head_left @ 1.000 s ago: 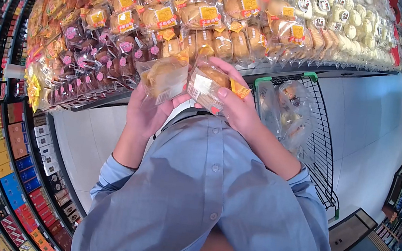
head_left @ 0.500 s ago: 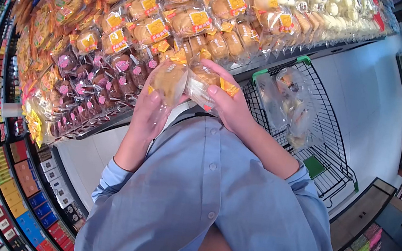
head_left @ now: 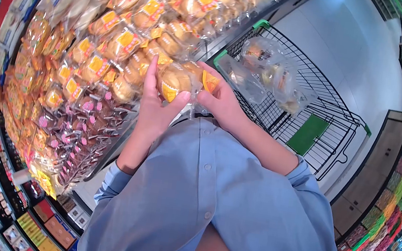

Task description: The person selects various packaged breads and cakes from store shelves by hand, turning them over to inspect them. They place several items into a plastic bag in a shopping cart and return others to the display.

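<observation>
My left hand (head_left: 158, 112) is wrapped round a clear-wrapped bun (head_left: 175, 79) with an orange and yellow label, thumb in front and fingers behind. Close beside it, my right hand (head_left: 222, 103) grips a second wrapped bun (head_left: 196, 69), whose orange label shows near the fingers. The two packets touch or nearly touch in front of my shirt. Just beyond them lie rows of similar wrapped buns (head_left: 123, 44) on the display. Dark buns with pink labels (head_left: 85, 124) lie left of my left hand.
A black wire shopping cart (head_left: 336, 111) with green corners stands at the right, holding clear bags of food (head_left: 270, 73). The display edge (head_left: 279, 10) runs diagonally beyond the cart. A dark low cabinet (head_left: 372, 170) is at the far right, with colourful packets beside it.
The view has turned, shifting the shelf and cart leftward. The bun in my left hand now shows its label facing up, and both packets are held closer together.
</observation>
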Demonstrator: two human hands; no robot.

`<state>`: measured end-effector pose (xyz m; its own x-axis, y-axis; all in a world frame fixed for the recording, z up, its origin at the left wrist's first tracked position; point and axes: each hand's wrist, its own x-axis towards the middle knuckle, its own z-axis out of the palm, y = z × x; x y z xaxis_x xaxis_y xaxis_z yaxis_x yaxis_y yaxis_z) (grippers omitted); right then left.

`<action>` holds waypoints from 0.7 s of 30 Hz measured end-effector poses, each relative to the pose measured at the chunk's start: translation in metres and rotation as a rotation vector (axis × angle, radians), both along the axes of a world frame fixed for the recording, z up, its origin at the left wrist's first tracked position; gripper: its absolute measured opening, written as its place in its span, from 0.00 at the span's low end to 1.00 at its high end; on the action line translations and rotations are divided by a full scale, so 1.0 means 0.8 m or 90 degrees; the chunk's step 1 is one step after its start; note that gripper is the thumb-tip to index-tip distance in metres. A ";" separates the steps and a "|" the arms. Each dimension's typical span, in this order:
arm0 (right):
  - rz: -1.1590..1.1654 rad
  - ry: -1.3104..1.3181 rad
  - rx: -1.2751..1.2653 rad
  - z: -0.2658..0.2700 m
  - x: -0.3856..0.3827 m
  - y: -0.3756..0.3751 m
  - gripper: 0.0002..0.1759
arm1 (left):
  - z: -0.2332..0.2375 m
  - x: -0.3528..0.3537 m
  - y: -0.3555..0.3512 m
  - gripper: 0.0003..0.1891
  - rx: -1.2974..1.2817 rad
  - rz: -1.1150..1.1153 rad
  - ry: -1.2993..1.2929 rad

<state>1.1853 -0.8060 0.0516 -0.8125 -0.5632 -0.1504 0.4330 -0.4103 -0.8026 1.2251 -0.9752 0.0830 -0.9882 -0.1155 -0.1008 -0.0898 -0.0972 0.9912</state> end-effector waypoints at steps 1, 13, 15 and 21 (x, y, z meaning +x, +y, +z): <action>-0.031 0.011 0.001 -0.005 -0.003 0.008 0.49 | -0.005 -0.008 0.011 0.52 -0.023 -0.012 0.020; -0.202 -0.135 0.061 -0.066 -0.057 0.165 0.29 | -0.023 -0.104 0.159 0.58 -0.402 -0.373 -0.079; -0.199 -0.196 0.014 -0.122 -0.055 0.197 0.29 | -0.040 -0.124 0.174 0.55 -0.312 -0.439 -0.134; -0.123 -0.385 -0.094 -0.214 -0.037 0.249 0.31 | -0.179 -0.192 0.171 0.27 -0.434 -0.392 -0.156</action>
